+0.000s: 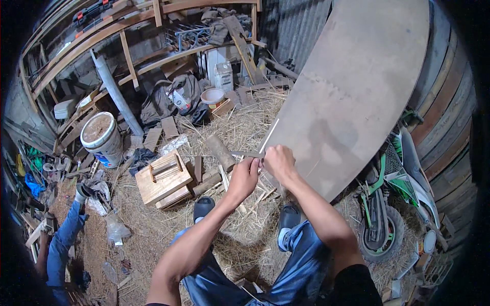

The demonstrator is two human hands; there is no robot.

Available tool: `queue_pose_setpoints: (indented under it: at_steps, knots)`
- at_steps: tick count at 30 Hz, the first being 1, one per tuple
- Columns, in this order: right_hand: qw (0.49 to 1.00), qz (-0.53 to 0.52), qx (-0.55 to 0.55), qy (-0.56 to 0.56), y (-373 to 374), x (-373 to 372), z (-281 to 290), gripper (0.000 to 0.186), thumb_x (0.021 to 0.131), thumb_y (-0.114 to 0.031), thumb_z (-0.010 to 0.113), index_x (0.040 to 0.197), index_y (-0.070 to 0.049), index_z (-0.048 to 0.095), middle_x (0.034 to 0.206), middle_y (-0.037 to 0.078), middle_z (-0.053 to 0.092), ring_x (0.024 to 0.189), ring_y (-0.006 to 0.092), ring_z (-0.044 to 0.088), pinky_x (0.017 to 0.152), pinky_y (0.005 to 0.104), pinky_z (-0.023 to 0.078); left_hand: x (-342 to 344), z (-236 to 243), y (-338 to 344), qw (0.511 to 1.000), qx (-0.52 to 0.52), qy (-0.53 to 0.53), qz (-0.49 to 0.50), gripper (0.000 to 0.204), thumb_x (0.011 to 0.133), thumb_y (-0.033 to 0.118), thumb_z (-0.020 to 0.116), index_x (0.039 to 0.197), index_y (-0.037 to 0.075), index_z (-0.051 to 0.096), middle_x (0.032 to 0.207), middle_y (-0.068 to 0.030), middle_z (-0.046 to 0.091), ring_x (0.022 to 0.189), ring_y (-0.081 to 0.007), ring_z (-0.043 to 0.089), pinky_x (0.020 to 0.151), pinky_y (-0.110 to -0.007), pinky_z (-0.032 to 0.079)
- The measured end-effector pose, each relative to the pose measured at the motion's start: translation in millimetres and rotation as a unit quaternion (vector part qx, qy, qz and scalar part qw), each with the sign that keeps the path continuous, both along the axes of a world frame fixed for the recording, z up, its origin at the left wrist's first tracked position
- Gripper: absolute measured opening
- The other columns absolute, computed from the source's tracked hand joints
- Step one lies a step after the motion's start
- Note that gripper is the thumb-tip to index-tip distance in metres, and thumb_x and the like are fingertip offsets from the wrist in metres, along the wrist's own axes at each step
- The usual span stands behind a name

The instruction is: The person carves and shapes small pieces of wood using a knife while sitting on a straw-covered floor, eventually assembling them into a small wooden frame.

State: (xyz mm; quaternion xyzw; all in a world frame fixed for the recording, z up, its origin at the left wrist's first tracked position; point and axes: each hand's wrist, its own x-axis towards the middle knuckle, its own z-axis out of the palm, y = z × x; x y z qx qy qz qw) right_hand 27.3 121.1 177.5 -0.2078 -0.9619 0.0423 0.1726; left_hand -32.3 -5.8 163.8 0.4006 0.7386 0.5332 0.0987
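Both my hands meet in front of me above the straw. My right hand is closed round the handle end of what looks like a knife, its dark narrow blade pointing left. Close beside it, my left hand is closed, with fingertips pinched near the knife. A thin pale stick rises from between the hands against the large board; its lower end is hidden by the fingers, and the left hand seems to grip it. Below and left of the blade stands a short round log.
A wooden box-like piece lies to the left. A large brown board leans at the right, beside a small green and white motorbike. Filled bucket and wooden rack stand far left. Another person's leg shows at left.
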Motion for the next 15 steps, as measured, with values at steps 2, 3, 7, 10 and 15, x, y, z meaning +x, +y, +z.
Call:
queue_pose_setpoints:
  at_steps: [2, 3, 7, 10, 15]
  knots:
    - [0.998, -0.017, 0.054, 0.034, 13.5, -2.1, -9.4, 0.014, 0.068, -0.014, 0.062, 0.065, 0.000, 0.064, 0.061, 0.021, 0.060, 0.060, 0.0343, 0.063, 0.060, 0.0422, 0.052, 1.4, 6.6, 2.3, 1.000, 0.003, -0.029, -0.006, 0.027, 0.091, 0.018, 0.044, 0.082, -0.004, 0.057, 0.067, -0.0226, 0.057, 0.063, -0.0353, 0.058, 0.059, -0.040, 0.043]
    - [0.995, -0.023, 0.080, 0.052, 19.1, -3.5, -14.3, 0.014, 0.068, -0.012, 0.061, 0.064, 0.000, 0.064, 0.060, 0.022, 0.060, 0.060, 0.0341, 0.063, 0.060, 0.0424, 0.052, 0.7, 6.1, 2.5, 1.000, -0.002, -0.023, -0.001, 0.027, 0.091, 0.018, 0.044, 0.081, -0.003, 0.057, 0.067, -0.0226, 0.057, 0.062, -0.0348, 0.058, 0.059, -0.040, 0.043]
    - [0.988, -0.119, 0.006, 0.093, 39.8, -3.8, -8.9, 0.012, 0.070, -0.007, 0.057, 0.065, -0.001, 0.066, 0.066, 0.022, 0.062, 0.062, 0.0335, 0.064, 0.057, 0.0410, 0.052, 7.0, 2.3, -3.1, 0.999, -0.023, -0.022, -0.016, 0.027, 0.092, 0.019, 0.044, 0.081, -0.002, 0.057, 0.065, -0.0220, 0.056, 0.060, -0.0336, 0.058, 0.059, -0.040, 0.043]
    - [0.974, -0.200, -0.003, 0.104, 91.7, 17.5, -20.1, 0.016, 0.072, -0.010, 0.055, 0.067, 0.001, 0.066, 0.067, 0.024, 0.061, 0.066, 0.0369, 0.064, 0.061, 0.0426, 0.051, 16.7, 1.3, -9.4, 0.998, -0.019, -0.011, -0.055, 0.027, 0.092, 0.020, 0.043, 0.081, -0.001, 0.055, 0.060, -0.0132, 0.051, 0.057, -0.0202, 0.049, 0.055, -0.035, 0.039]
    - [0.943, -0.265, -0.137, 0.151, 89.6, 31.8, -29.5, 0.020, 0.074, -0.013, 0.056, 0.071, 0.004, 0.066, 0.070, 0.025, 0.061, 0.070, 0.0388, 0.063, 0.068, 0.0461, 0.049, -7.7, -2.5, -5.2, 0.999, -0.012, -0.045, -0.006, 0.029, 0.093, 0.022, 0.043, 0.083, -0.002, 0.055, 0.063, -0.0108, 0.054, 0.060, -0.0171, 0.051, 0.060, -0.032, 0.042]
